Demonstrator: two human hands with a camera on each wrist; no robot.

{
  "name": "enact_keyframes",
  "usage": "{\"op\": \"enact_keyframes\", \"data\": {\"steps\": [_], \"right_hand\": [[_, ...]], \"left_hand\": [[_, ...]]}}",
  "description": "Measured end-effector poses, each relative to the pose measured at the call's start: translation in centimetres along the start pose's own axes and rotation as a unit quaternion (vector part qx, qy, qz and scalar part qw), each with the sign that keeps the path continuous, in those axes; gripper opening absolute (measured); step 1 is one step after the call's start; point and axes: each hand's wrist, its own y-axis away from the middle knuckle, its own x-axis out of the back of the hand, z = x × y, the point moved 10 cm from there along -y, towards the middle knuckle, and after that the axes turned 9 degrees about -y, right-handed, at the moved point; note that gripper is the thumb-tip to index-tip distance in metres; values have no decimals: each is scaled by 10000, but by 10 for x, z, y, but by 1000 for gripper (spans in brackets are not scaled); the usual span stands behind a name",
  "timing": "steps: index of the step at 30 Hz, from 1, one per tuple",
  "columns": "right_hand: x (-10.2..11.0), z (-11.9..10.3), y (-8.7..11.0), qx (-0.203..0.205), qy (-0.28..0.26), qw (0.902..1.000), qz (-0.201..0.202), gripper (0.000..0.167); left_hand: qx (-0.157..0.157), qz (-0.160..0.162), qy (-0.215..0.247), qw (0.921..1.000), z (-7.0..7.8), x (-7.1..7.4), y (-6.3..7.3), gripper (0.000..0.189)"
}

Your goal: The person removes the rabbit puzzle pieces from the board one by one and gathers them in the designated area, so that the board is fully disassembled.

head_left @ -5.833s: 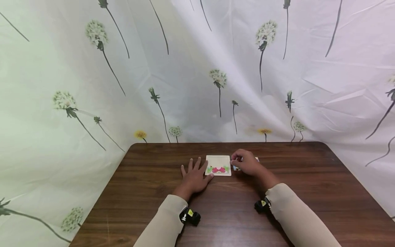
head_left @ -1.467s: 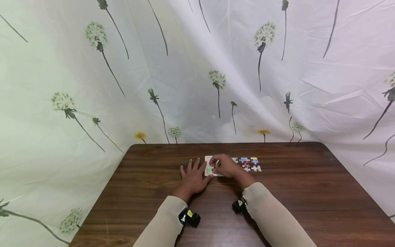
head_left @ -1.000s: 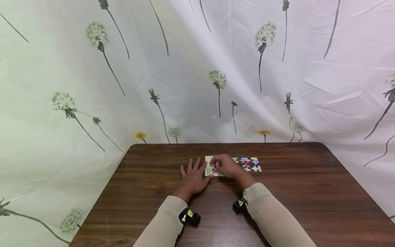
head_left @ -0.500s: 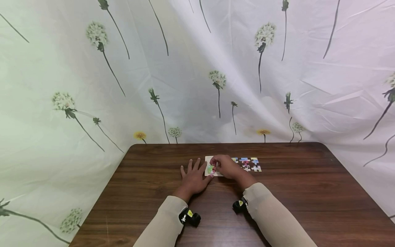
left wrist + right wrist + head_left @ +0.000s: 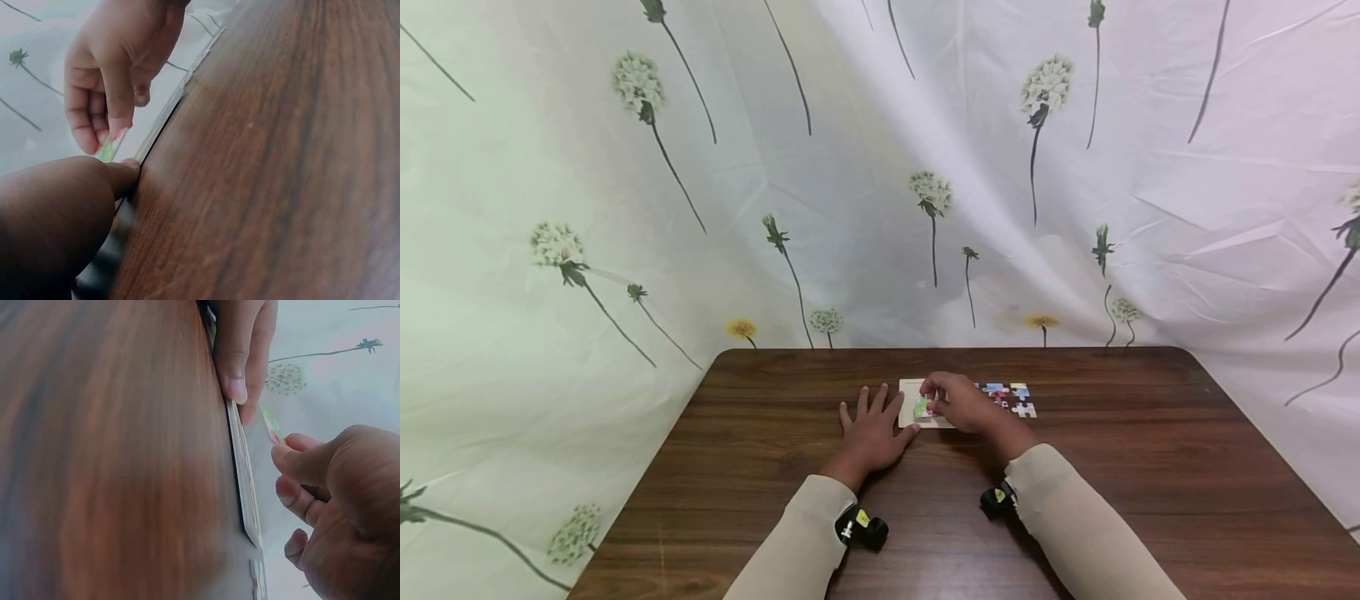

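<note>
In the head view my left hand (image 5: 872,437) lies spread on the table, its thumb and forefinger touching the left side of a pale puzzle tray (image 5: 910,389). My right hand (image 5: 964,404) pinches a green and pink puzzle piece (image 5: 922,407) between thumb and fingers over the tray. In the right wrist view that piece (image 5: 270,425) is tilted and raised off the tray (image 5: 245,481). The left wrist view shows the same grip from the other side, the piece (image 5: 107,149) at the fingertips. My right hand hides the tray's right part.
Several loose puzzle pieces (image 5: 996,390) lie in rows on the brown wooden table (image 5: 940,517), right of the tray. My right hand partly covers them. Behind the table's far edge hangs a white curtain (image 5: 850,208) with dandelion prints.
My right hand went from the loose pieces to the tray, then lifted the green and pink piece and moved slightly right with it. More loose pieces show now. My left hand stayed put.
</note>
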Motion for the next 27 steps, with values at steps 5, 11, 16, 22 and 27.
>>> {"op": "enact_keyframes", "data": {"steps": [5,11,16,22,27], "right_hand": [[7,2,7,-26,74,10000,59,17],[16,2,17,57,120,9999,100,21],[23,4,26,196,147,9996,160,18],[32,10,34,50,46,9998,189,14],[41,21,41,-157,-12,9995,275,17]], "left_hand": [[7,-37,-67,10000,0,0,0,74],[17,-73,-44,10000,-1,-2,-2,75],[7,-59,-29,10000,-3,-6,-2,75],[-12,-24,65,10000,-1,-2,0,74],[-19,-77,26,10000,3,3,3,73]]}}
